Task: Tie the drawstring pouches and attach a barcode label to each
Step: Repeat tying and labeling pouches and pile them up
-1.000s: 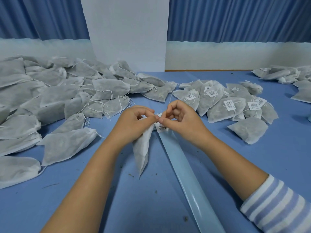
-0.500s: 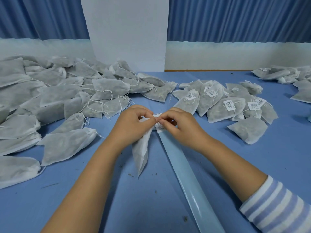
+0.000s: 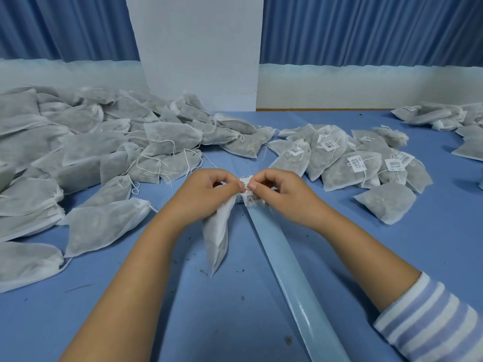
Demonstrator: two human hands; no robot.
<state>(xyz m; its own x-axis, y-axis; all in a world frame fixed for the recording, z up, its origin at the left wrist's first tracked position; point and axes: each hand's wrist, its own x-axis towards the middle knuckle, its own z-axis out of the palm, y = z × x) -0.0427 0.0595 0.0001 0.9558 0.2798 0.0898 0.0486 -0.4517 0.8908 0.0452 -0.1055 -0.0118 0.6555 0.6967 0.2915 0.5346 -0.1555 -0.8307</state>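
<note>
both hands meet over the middle of the blue surface, fingers curled tight and fingertips almost touching. the left hand grips the gathered neck of one pouch, whose body hangs down and toward the near edge with its bottom corner just above or on the surface, i cannot tell which. the right hand pinches the thin white drawstring at that neck. a small white barcode label shows just behind the fingertips, mostly hidden, so whether it is already threaded on the string is unclear. judging from the pose, this pouch is at the knotting step. to the right, a heap of labelled pouches lies with white tags on their strings, which reads as the finished lot, and a further group of pouches lies at the far right edge, at least one tagged. to the left, a much larger pile of untagged pouches spreads from near to far, loose strings trailing, so by my reading most of the work is left. a pale blue strip runs from under the hands toward the near right, beside a striped sleeve.
</note>
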